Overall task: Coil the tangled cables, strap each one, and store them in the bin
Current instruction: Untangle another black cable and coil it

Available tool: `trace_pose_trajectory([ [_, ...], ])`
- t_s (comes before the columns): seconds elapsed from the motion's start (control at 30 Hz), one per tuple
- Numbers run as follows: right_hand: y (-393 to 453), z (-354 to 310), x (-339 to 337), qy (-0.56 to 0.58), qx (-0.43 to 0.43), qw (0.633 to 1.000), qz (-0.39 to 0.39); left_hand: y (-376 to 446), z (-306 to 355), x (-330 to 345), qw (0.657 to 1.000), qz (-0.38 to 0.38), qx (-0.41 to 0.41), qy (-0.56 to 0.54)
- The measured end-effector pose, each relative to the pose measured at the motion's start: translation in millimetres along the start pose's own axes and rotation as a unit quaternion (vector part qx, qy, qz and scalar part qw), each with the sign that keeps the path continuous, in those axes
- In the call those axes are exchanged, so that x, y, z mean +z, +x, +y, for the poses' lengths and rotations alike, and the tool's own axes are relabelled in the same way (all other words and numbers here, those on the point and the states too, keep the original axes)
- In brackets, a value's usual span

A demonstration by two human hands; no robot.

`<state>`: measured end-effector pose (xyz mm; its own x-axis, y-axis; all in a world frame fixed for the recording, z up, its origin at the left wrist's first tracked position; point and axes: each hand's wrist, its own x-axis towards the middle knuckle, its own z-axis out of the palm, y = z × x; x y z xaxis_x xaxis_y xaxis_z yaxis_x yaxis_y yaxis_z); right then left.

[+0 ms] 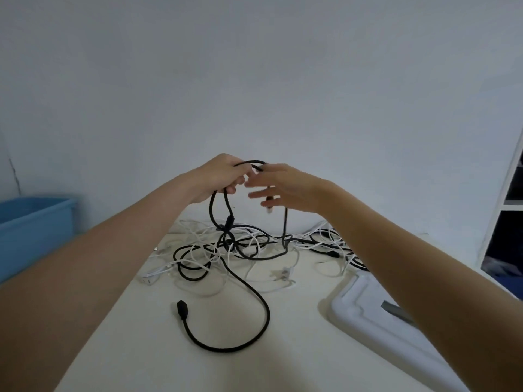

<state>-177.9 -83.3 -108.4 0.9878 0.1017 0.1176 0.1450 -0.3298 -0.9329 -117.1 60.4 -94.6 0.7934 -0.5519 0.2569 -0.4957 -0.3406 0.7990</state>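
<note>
So the left hand [223,176] is clenched around a black cable [226,213], lifting loops clear of the tangle [249,250] on the table [254,363]; right hand [283,185] hovers released, fingers spread. Bin [31,222] waits far left.

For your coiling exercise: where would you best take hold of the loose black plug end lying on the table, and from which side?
Grip the black braided cable's plug end by its rigid body, coming from above: it lies flat on the cream table, clear of the tangle, nothing crossing it.
</note>
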Motion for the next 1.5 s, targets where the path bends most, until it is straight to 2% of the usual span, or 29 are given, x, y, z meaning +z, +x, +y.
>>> trace_pose_trajectory([
  [0.07, 8.4, 9.9, 13.7, -0.123, 0.048, 0.991, 0.023, 3.3, 0.7, 0.0, 0.998, 0.031, -0.012, -0.059],
  [0.17, 15.4, 34.1, 39.8, -0.286, 0.127, 0.950, 0.005, 7.0, -0.6, -3.6, 0.985, 0.088, -0.027, -0.143],
  [0.23, 13.9, 50.1, 53.2, -0.301, 0.121, 0.945, -0.034, 7.8, -0.9, -8.8, 0.978, 0.119, -0.041, -0.164],
  [0.3, 10.1, 49.5, 57.4, -0.249, 0.074, 0.964, -0.065, 8.7, -4.6, -14.1, 0.985, 0.129, -0.040, -0.104],
  [0.33, 10.6, 43.1, 54.2, -0.218, 0.040, 0.974, -0.041, 9.1, -7.4, -17.5, 0.990, 0.126, -0.034, -0.044],
  [0.4, 12.7, 24.7, 38.4, -0.128, -0.013, 0.989, 0.067, 7.1, -11.3, -23.2, 0.991, 0.121, -0.023, 0.060],
  [0.47, 13.0, 9.4, 15.2, -0.020, -0.029, 0.988, 0.151, 5.5, -13.9, -30.4, 0.989, 0.137, -0.017, 0.062],
  [0.5, 12.0, 5.4, 3.1, -0.005, -0.029, 0.985, 0.172, 4.5, -13.7, -34.0, 0.988, 0.146, -0.017, 0.049],
  [0.57, 9.3, 4.0, -18.4, -0.059, -0.006, 0.977, 0.205, 3.5, -11.6, -40.6, 0.980, 0.180, -0.006, 0.080],
  [0.63, 7.3, 6.4, -38.2, -0.131, 0.028, 0.954, 0.268, 5.0, -8.3, -47.5, 0.961, 0.229, 0.025, 0.157],
  [0.7, 3.7, 8.8, -55.4, -0.227, 0.057, 0.903, 0.360, 6.4, -4.0, -53.6, 0.938, 0.272, 0.051, 0.210],
  [0.77, -0.1, 14.6, -68.2, -0.354, 0.085, 0.836, 0.411, 8.8, 0.2, -60.1, 0.923, 0.301, 0.060, 0.231],
  [0.83, -3.3, 23.9, -73.6, -0.443, 0.118, 0.800, 0.386, 9.6, 4.9, -63.3, 0.911, 0.326, 0.072, 0.241],
  [0.9, -0.9, 31.5, -68.4, -0.506, 0.170, 0.804, 0.261, 10.2, 10.6, -62.7, 0.912, 0.329, 0.090, 0.228],
  [0.97, 4.4, 32.8, -57.7, -0.525, 0.178, 0.821, 0.136, 8.5, 17.6, -56.6, 0.929, 0.278, 0.093, 0.225],
  [1.0, 7.1, 29.9, -51.1, -0.499, 0.140, 0.847, 0.119, 7.6, 21.2, -50.9, 0.938, 0.235, 0.093, 0.239],
  [1.07, 12.1, 15.0, -34.0, -0.384, 0.017, 0.907, 0.173, 5.8, 26.3, -37.0, 0.943, 0.141, 0.098, 0.285],
  [1.13, 15.5, -4.9, -16.7, -0.297, -0.099, 0.931, 0.188, 4.8, 27.4, -21.4, 0.944, 0.079, 0.109, 0.300],
  [1.17, 14.8, -15.1, -9.7, -0.252, -0.124, 0.945, 0.167, 3.9, 25.7, -14.6, 0.952, 0.061, 0.112, 0.280],
  [1.23, 16.1, -26.4, -6.8, -0.147, -0.137, 0.966, 0.164, 2.0, 16.2, -7.2, 0.982, 0.049, 0.094, 0.158],
  [1.3, 14.6, -29.9, -18.7, -0.013, -0.113, 0.962, 0.247, -1.7, 0.0, -5.8, 0.997, 0.045, 0.056, 0.019],
  [1.37, 9.3, -32.5, -36.7, 0.106, -0.079, 0.931, 0.341, -5.4, -16.0, -4.0, 0.998, 0.032, 0.038, -0.036],
  [1.5, 1.6, -26.5, -60.6, 0.191, -0.018, 0.871, 0.453, -5.4, -22.4, 4.2, 0.992, -0.006, -0.015, -0.127],
])
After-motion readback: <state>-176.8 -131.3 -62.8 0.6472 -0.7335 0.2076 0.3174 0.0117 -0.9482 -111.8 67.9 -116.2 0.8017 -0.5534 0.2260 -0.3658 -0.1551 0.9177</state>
